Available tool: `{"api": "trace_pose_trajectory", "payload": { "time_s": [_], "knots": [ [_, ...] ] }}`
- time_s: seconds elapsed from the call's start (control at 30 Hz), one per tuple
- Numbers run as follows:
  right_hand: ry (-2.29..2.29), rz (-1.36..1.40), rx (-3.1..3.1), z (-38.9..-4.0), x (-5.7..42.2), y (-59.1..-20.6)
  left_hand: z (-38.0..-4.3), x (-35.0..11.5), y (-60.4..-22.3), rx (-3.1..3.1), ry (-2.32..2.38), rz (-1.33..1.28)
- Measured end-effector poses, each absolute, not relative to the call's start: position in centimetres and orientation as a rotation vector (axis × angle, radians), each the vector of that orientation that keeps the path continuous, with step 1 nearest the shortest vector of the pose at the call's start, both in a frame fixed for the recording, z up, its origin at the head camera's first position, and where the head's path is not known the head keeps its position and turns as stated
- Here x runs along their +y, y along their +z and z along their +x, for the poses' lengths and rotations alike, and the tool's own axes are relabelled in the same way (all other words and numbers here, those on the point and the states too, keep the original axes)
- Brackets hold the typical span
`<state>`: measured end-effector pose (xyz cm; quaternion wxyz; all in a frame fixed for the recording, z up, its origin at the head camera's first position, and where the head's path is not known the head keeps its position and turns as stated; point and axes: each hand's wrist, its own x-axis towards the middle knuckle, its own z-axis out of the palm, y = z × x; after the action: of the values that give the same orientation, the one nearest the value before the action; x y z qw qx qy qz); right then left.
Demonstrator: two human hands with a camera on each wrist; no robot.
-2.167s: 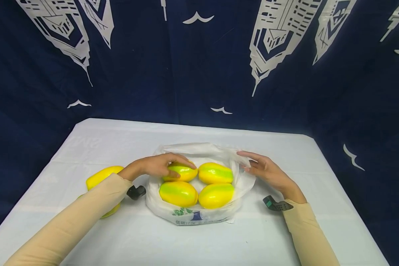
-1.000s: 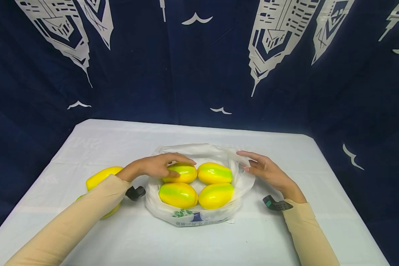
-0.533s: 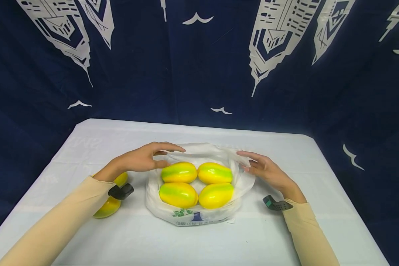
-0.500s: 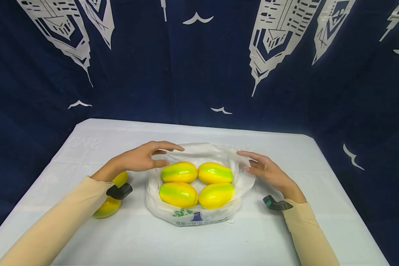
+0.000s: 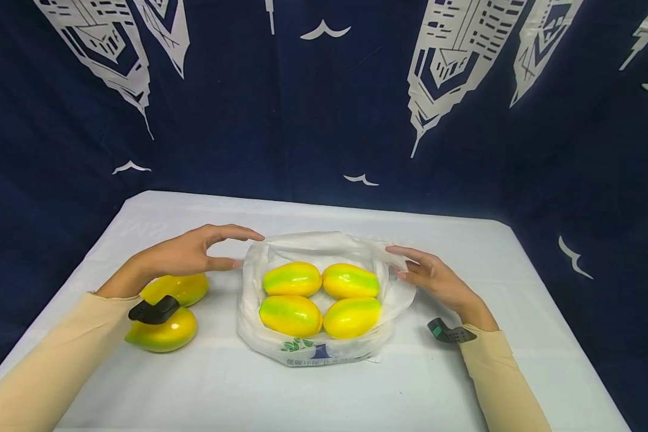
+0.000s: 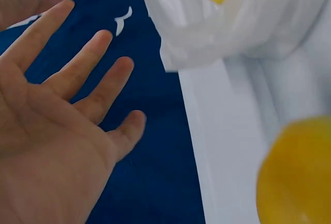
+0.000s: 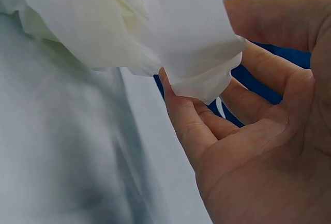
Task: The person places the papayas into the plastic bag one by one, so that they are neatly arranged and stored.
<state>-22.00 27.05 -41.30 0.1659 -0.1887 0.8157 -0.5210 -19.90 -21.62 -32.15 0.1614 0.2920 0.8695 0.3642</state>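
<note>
A white plastic bag (image 5: 256,336) lies in the middle of the table, its mouth spread wide. Several yellow-green papaya-like fruits (image 5: 290,315) sit inside it in two rows. My left hand (image 5: 186,249) is beside the bag's left rim with fingers spread and nothing in them; the left wrist view shows its bare palm (image 6: 57,131). Under and beside my left wrist, two more such fruits (image 5: 175,330) lie on the table, partly covered by the arm and wrist strap. My right hand (image 5: 434,279) holds the bag's right edge (image 7: 207,74) between thumb and fingers.
A white cloth covers the table (image 5: 324,396), its far edge meeting a dark blue curtain (image 5: 324,120) with white printed shapes. Black wrist devices (image 5: 450,331) sit on both wrists.
My left hand has let go of the back-left fruit in the bag and drawn back leftward, out of the bag. The right hand and the bag have stayed in place.
</note>
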Motion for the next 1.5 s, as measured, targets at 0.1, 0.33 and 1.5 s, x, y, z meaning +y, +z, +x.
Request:
{"api": "trace_pose_trajectory", "payload": {
  "time_s": [0.1,0.33,1.5],
  "knots": [
    [-1.487,-0.543,2.320,-22.0,27.1,-41.4,-19.5,-23.0,-32.1,2.464,1.015,0.791],
    [-1.486,-0.541,2.321,-21.9,27.1,-41.3,-18.9,-26.4,-32.6,2.391,0.975,0.643],
    [-1.523,-0.549,2.272,-21.9,26.9,-41.3,-18.7,-32.4,-36.6,2.227,1.083,0.488]
  ]
}}
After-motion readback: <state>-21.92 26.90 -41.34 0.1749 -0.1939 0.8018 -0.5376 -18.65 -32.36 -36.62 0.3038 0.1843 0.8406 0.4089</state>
